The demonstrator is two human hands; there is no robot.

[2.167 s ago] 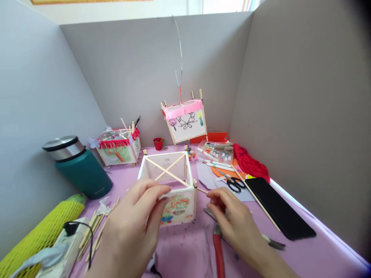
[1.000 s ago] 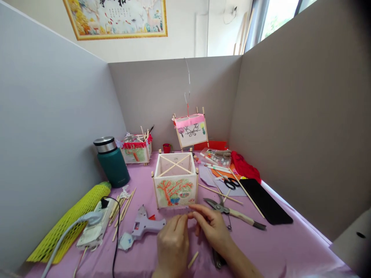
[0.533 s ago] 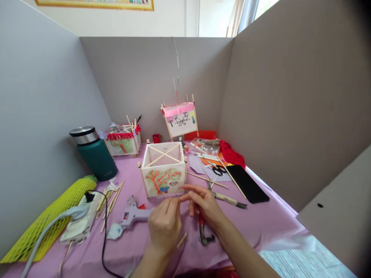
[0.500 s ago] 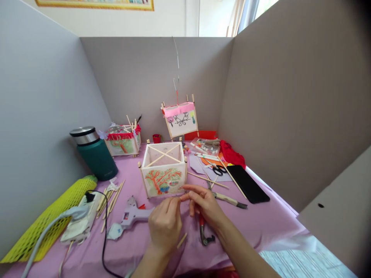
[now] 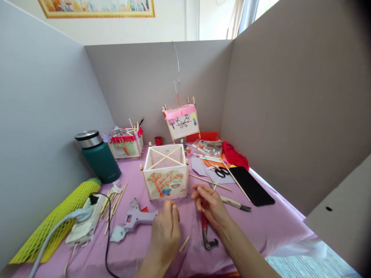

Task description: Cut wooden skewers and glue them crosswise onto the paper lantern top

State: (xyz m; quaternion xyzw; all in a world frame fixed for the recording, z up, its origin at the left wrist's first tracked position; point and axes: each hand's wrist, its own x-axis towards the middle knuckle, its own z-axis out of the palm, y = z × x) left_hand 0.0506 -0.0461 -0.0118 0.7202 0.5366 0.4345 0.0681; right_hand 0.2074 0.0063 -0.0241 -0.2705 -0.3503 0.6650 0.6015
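Note:
My left hand point(image 5: 166, 227) is closed in front of the box lantern, thumb pressed against the curled fingers. Whatever it may hold is hidden. To its right, my right hand point(image 5: 210, 204) has its fingers bent and fingertips drawn together; anything between them is too small to make out. A gap separates the two hands. Just beyond them stands a paper box lantern point(image 5: 166, 183) with stick corner posts, crossed sticks on top and a drawn tree on its front. The glue gun point(image 5: 139, 217) lies beside my left hand. Red-handled pliers point(image 5: 206, 235) lie partly under my right hand.
A teal flask point(image 5: 100, 160), a power strip point(image 5: 84, 224) and loose sticks point(image 5: 116, 204) are on the left. Scissors point(image 5: 222, 172), a black phone point(image 5: 252, 185) and a wooden-handled tool point(image 5: 236, 203) are on the right. A small lantern point(image 5: 182, 122) hangs behind.
My hands were touching at the fingertips and have moved apart, the right one shifting rightward. The left hand stays closed. The whole view has tilted up slightly.

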